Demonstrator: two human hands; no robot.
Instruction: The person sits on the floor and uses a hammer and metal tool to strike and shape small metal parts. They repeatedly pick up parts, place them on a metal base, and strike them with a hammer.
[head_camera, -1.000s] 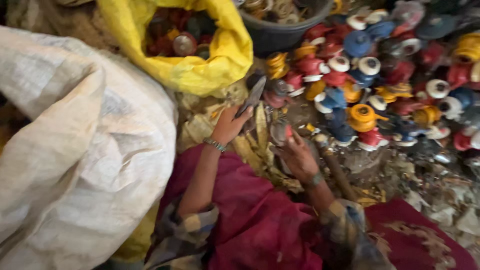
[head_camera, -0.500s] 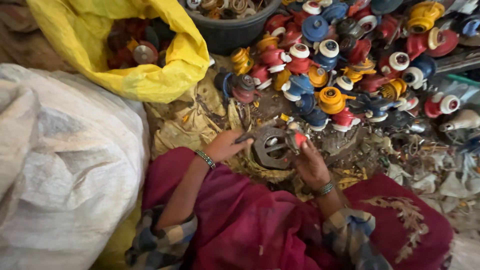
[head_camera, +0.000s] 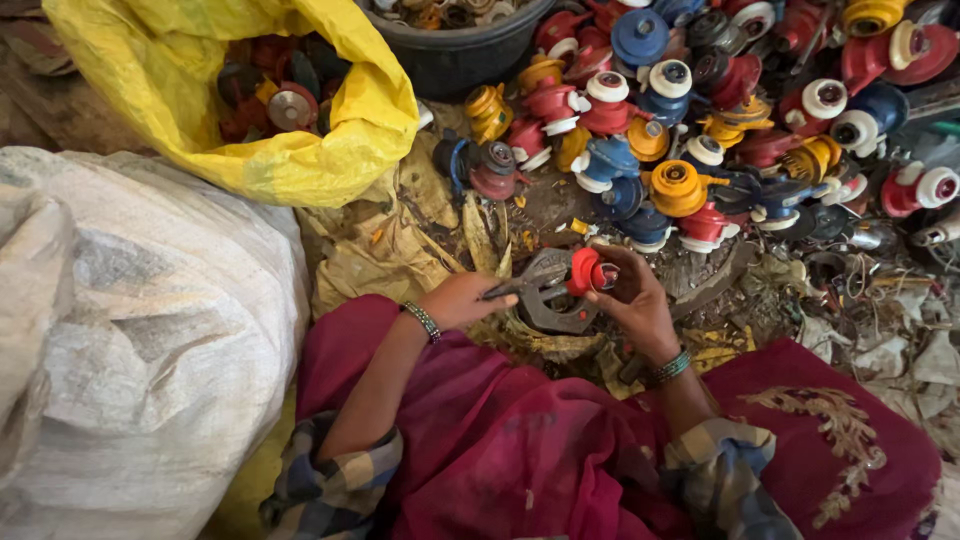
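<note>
My left hand (head_camera: 468, 298) grips a grey metal cutting tool (head_camera: 535, 276) whose jaws point right. My right hand (head_camera: 630, 298) holds a small red round plastic part (head_camera: 588, 271) against those jaws. Both hands hover over a dark metal ring (head_camera: 556, 315) lying on the ground in front of my knees. A maroon cloth (head_camera: 520, 450) covers my lap below the hands. Each wrist carries a bangle.
A heap of red, blue, yellow and white plastic parts (head_camera: 720, 130) fills the top right. An open yellow sack (head_camera: 290, 150) with sorted parts stands upper left, a dark tub (head_camera: 470, 50) behind it, a large white sack (head_camera: 130, 330) on the left. Scrap litter lies on the right.
The view has dropped closer to my hands. My left hand brought the cutting tool down to the red part, which my right hand has raised to the jaws.
</note>
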